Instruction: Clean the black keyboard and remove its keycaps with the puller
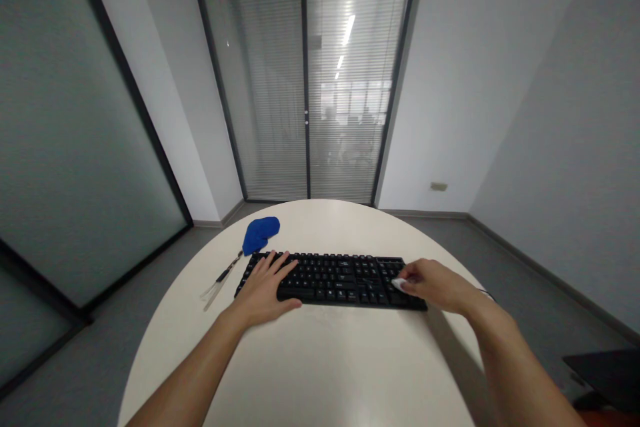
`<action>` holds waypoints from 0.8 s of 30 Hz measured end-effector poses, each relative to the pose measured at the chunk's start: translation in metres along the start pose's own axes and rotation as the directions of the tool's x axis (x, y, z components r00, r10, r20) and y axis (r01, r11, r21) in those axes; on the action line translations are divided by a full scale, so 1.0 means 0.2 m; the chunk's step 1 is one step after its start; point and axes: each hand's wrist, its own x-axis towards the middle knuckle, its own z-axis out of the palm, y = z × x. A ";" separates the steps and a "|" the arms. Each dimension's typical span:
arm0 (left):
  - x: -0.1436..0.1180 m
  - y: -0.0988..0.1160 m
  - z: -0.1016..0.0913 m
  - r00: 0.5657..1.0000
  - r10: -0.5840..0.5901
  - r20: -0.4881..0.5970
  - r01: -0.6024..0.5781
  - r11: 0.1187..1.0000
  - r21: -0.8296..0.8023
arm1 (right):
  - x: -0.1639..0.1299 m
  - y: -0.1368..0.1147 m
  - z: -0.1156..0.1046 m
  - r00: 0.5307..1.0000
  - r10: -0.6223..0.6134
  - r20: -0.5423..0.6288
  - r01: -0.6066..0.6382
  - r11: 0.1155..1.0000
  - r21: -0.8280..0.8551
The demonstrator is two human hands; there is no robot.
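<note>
Black keyboard (pixel 325 277), its key legends too small to read

Across the keyboard's left end, the left hand (pixel 265 291) rests with fingers spread. At its right end, the right hand (pixel 434 283) pinches a white wad (pixel 399 284) between thumb and fingertips, over the keys. Slim tools (pixel 223 275) lie beside the keyboard's left end; beyond its far left corner, a blue cloth (pixel 257 235).

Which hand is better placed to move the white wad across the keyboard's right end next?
Probably the right hand: it holds the white wad at the right end of the keyboard, with the left hand on its left end.
</note>
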 end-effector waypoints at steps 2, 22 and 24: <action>0.00 0.00 0.00 1.000 -0.001 0.000 0.001 1.000 0.005 | 0.04 0.04 0.02 0.984 -0.028 -0.177 0.025 1.000 -0.015; 0.00 -0.01 0.02 1.000 -0.007 -0.008 0.007 1.000 0.021 | 0.02 0.08 0.05 0.998 0.038 0.050 -0.036 0.999 -0.038; 0.00 -0.02 0.03 1.000 -0.005 -0.010 0.005 1.000 0.021 | 0.00 0.06 0.04 0.996 0.053 0.077 -0.051 0.998 -0.033</action>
